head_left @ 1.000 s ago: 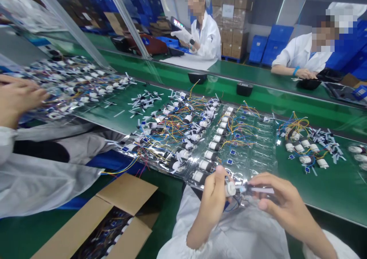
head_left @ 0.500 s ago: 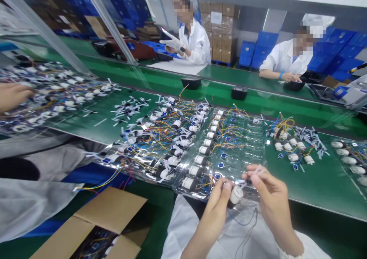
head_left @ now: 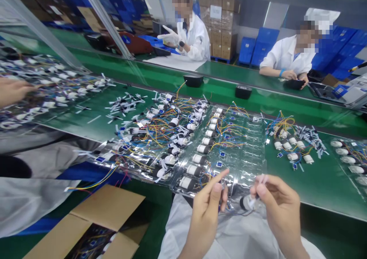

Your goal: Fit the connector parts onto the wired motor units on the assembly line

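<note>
My right hand (head_left: 282, 201) pinches thin whitish strips (head_left: 261, 179) between thumb and fingertips. Just below these fingers hangs a small white-and-black cylindrical motor (head_left: 247, 203), slightly blurred, with a thin wire trailing from it. My left hand (head_left: 208, 203) is apart from the motor, its index finger stretched out and the thumb raised; the other fingers are partly hidden. Beneath and beyond both hands lies a clear plastic tray (head_left: 252, 152) with a column of similar motors (head_left: 198, 159), colored wires and small blue squares.
Left of this tray is another filled tray (head_left: 143, 171) with tangled wires. Loose motors (head_left: 292, 156) and black-and-white strips (head_left: 311, 136) lie to the right. An open carton (head_left: 114, 201) stands lower left. A co-worker's hand (head_left: 14, 93) is far left; two people sit opposite.
My left hand has let go of the motor and moved slightly left, its fingers spreading. The motor has shifted right and tilted, staying below my right hand, which moved slightly right and down.
</note>
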The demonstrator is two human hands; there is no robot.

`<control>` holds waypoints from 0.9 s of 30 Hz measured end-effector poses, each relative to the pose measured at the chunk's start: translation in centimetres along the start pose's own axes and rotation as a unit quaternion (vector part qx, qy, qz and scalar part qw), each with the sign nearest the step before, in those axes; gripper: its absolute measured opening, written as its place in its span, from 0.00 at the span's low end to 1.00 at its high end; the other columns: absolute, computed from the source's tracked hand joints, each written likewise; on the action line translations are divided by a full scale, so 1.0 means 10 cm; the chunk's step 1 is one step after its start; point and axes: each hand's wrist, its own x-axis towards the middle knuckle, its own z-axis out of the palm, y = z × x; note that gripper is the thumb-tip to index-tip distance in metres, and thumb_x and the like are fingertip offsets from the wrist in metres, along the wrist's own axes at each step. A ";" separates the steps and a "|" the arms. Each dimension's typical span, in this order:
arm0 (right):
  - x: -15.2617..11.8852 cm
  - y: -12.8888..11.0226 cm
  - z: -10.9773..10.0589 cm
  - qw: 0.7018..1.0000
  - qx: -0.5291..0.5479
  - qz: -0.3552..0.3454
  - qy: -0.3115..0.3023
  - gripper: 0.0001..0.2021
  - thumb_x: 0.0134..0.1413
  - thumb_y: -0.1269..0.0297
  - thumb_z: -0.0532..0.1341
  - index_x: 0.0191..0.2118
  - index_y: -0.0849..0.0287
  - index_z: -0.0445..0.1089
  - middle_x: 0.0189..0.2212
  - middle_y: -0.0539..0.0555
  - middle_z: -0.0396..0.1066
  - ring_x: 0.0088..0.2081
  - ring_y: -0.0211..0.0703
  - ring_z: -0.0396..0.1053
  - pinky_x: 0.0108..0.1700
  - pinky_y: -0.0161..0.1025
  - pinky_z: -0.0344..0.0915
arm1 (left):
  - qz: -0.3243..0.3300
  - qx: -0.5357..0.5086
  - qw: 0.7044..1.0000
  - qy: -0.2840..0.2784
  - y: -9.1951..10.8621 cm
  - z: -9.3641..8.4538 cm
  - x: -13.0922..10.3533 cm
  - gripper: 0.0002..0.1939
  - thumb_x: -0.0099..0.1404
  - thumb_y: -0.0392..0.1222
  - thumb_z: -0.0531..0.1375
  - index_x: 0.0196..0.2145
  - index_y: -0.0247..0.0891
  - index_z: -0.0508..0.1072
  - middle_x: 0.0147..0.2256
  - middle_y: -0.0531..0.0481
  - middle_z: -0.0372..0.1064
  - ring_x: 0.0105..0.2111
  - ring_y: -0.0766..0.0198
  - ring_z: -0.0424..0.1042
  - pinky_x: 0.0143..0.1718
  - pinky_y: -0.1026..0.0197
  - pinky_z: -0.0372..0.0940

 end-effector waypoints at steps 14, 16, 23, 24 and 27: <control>0.01 -0.11 0.17 0.963 -0.173 -0.150 -0.143 0.05 0.63 0.62 0.69 0.37 0.55 0.83 0.27 0.52 0.80 0.25 0.41 0.74 0.27 0.34 0.70 | 0.032 -0.005 0.999 0.034 0.20 0.05 -0.20 0.16 0.66 0.53 0.69 0.42 0.38 0.82 0.35 0.45 0.80 0.35 0.56 0.78 0.39 0.59 0.74; 0.01 -0.14 0.20 0.959 -0.177 -0.167 -0.144 0.06 0.63 0.62 0.68 0.37 0.55 0.83 0.24 0.51 0.78 0.23 0.39 0.71 0.25 0.34 0.67 | 0.043 -0.010 0.998 0.034 0.20 0.04 -0.20 0.14 0.65 0.52 0.70 0.40 0.39 0.82 0.35 0.45 0.80 0.36 0.55 0.79 0.39 0.60 0.74; -0.02 -0.18 0.26 0.954 -0.189 -0.185 -0.144 0.06 0.63 0.64 0.68 0.37 0.55 0.83 0.22 0.49 0.74 0.21 0.38 0.68 0.23 0.34 0.64 | 0.142 0.043 0.989 0.016 0.15 -0.04 -0.19 0.05 0.70 0.39 0.66 0.40 0.41 0.83 0.36 0.47 0.78 0.37 0.58 0.78 0.39 0.62 0.73; -0.03 -0.18 0.26 0.953 -0.191 -0.188 -0.144 0.05 0.63 0.65 0.68 0.37 0.55 0.83 0.22 0.49 0.74 0.22 0.38 0.68 0.23 0.34 0.63 | 0.157 0.054 0.986 0.016 0.13 -0.04 -0.19 0.05 0.70 0.38 0.65 0.40 0.42 0.83 0.36 0.48 0.78 0.37 0.59 0.78 0.39 0.63 0.72; -0.05 -0.16 0.26 0.948 -0.198 -0.202 -0.144 0.05 0.63 0.68 0.68 0.37 0.55 0.82 0.23 0.48 0.73 0.22 0.37 0.67 0.23 0.33 0.62 | 0.212 0.099 0.972 0.024 0.08 -0.04 -0.19 0.08 0.71 0.33 0.63 0.41 0.44 0.82 0.36 0.51 0.78 0.37 0.62 0.78 0.39 0.65 0.71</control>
